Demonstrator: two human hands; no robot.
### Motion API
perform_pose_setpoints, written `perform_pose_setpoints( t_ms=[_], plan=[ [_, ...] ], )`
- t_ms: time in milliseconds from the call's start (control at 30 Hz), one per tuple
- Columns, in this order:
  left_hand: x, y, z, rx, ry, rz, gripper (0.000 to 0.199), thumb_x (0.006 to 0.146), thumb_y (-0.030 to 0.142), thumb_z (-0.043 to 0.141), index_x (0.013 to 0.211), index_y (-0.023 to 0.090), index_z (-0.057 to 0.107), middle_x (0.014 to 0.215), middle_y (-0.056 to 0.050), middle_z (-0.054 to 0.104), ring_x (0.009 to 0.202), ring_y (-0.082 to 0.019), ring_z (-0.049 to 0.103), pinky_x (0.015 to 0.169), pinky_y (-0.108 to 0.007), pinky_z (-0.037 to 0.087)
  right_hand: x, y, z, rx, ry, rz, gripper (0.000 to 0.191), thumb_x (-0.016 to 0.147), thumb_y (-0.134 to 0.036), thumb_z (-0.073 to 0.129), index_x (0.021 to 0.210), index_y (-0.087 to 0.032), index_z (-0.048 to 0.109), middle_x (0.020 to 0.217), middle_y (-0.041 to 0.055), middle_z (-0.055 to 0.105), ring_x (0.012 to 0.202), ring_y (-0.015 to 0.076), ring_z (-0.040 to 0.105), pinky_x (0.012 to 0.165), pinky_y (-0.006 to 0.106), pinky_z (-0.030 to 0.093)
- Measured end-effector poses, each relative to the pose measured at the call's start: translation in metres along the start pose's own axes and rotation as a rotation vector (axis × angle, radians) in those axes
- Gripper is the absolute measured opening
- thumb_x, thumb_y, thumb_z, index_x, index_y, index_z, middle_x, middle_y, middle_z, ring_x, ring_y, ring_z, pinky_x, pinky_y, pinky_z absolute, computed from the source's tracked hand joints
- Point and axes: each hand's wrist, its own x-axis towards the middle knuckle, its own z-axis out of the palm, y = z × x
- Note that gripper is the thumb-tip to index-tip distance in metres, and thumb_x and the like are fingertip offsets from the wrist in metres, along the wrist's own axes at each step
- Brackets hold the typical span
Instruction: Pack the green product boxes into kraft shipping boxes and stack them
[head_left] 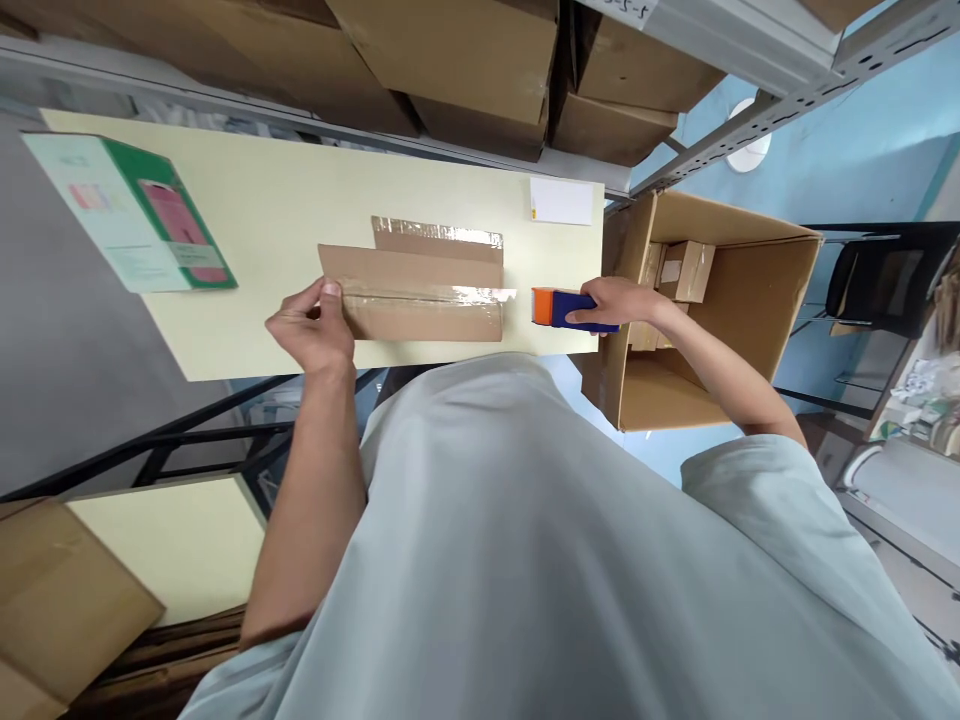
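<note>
Bench (277, 200): carton (424, 322) at centre, left fingers (330, 292) at its left end. Printed box (165, 215) at the bench's left end; slip (561, 202) in the far right corner. Small block (562, 308), in the right fingers (583, 317), right of the carton. Large open box (750, 300) beyond the right edge, smaller boxes (688, 272) inside. Shelf (589, 168) behind, bearing further cartons (465, 60).

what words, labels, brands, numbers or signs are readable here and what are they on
"5-5": end of the marking on the label on the shelf beam; its start is unclear.
Green and white box: print too small and blurred to read.
White card: yellow mark, no readable words.
Small box in the large carton: pale patch, nothing legible.
Cardboard box, blue and orange tool: no legible lettering.
</note>
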Motion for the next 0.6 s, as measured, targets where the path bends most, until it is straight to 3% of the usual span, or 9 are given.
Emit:
perform_pose_setpoints(
  t_ms=[133,267,367,500,600],
  plan=[
    [-0.001,0.002,0.000,0.018,0.006,-0.017,0.027,0.103,0.011,0.071,0.127,0.001,0.080,0.126,-0.013,0.085,0.113,-0.021,0.078,0.116,-0.046,0.060,0.023,-0.012,0.021,-0.162,0.112,0.085,0.040,0.110,-0.052,0.069,0.114,-0.013,0.076,0.108,0.0161,0.085,0.103,0.0305,0.081,0.086,0.034,0.057],
    [-0.001,0.000,-0.001,0.021,-0.006,-0.009,0.027,0.103,0.012,0.071,0.126,0.002,0.081,0.125,-0.013,0.086,0.112,-0.022,0.079,0.114,-0.046,0.061,0.037,-0.027,0.042,-0.145,0.154,0.126,0.038,0.112,-0.048,0.064,0.124,-0.013,0.074,0.108,0.0157,0.085,0.107,0.0310,0.080,0.095,0.038,0.058],
    [-0.001,0.000,-0.001,0.013,-0.014,-0.009,0.028,0.102,0.014,0.071,0.125,0.001,0.080,0.125,-0.013,0.085,0.112,-0.021,0.078,0.111,-0.043,0.062,0.052,-0.041,0.061,-0.139,0.229,0.154,0.044,0.112,-0.049,0.064,0.133,-0.010,0.072,0.120,0.0208,0.083,0.114,0.0346,0.079,0.097,0.041,0.059],
    [0.001,0.000,-0.004,0.035,-0.041,0.000,0.029,0.101,0.016,0.070,0.125,0.002,0.080,0.122,-0.014,0.085,0.106,-0.020,0.077,0.105,-0.039,0.063,0.072,-0.053,0.086,-0.171,0.331,0.298,0.035,0.112,-0.030,0.063,0.134,-0.003,0.072,0.127,0.0303,0.079,0.119,0.0397,0.077,0.095,0.044,0.060],
    [0.004,-0.001,-0.011,0.093,-0.103,0.019,0.036,0.101,0.020,0.070,0.132,0.002,0.077,0.125,-0.015,0.083,0.102,-0.019,0.075,0.104,-0.040,0.063,0.071,-0.053,0.104,-0.091,0.368,0.354,0.038,0.115,-0.036,0.059,0.135,-0.006,0.072,0.128,0.0269,0.079,0.121,0.0364,0.077,0.096,0.041,0.059]
  ],
)
